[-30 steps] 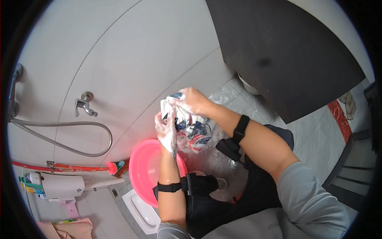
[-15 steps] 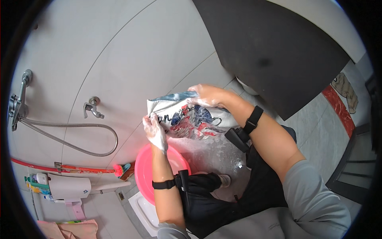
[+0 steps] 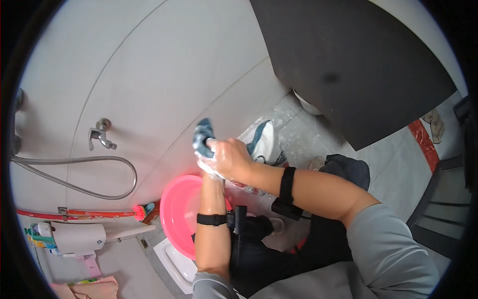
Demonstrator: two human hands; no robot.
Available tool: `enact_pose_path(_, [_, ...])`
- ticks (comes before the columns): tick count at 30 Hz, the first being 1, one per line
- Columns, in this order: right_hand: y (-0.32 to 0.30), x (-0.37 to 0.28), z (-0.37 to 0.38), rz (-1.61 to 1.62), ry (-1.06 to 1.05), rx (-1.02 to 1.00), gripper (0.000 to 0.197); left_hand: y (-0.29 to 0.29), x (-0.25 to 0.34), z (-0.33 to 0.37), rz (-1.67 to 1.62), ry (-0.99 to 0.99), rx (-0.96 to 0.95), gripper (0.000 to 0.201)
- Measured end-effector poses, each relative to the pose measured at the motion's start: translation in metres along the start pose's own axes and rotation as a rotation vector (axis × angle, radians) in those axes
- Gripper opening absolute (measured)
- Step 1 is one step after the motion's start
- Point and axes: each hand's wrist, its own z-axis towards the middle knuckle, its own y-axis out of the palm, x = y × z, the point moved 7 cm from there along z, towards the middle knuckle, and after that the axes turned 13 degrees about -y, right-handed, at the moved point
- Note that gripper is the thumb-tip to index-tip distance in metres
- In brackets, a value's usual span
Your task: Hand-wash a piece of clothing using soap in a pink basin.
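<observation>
the right hand curls round the bunched blue edge of one wet white printed cloth garment, pressed against the foamy left hand, whose grip is hidden. the folded print is unreadable. spread between both hands earlier, the garment now trails behind the right wrist, near one round pink plastic basin.

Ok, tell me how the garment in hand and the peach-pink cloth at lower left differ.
Color: the garment is white with blue trim and red and dark patches; the peach-pink cloth looks plain.
Place: the garment is gripped in the right hand; the peach-pink cloth is untouched, at the picture's edge.
Both are fabric.
</observation>
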Motion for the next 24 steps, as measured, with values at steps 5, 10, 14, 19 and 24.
enact_pose_path(5, [-0.016,0.058,0.008,-0.029,0.390,-0.077,0.039,-0.035,-0.034,-0.022,0.143,-0.115,0.940,0.035])
enact_pose_path(10, [-0.006,0.067,0.010,-0.039,0.226,-0.042,0.037,0.022,-0.027,0.000,-0.075,-0.149,0.662,0.032])
enact_pose_path(14, [0.019,0.044,0.008,0.014,0.296,-0.124,0.038,-0.024,0.008,-0.028,0.117,-0.061,0.785,0.031])
enact_pose_path(19, [0.006,0.067,0.010,-0.116,0.309,-0.052,0.036,0.028,0.005,-0.022,0.140,-0.119,1.024,0.027])
enact_pose_path(24, [-0.012,0.089,0.032,0.415,0.303,0.033,0.017,0.033,0.020,-0.018,-0.113,-0.213,0.774,0.043])
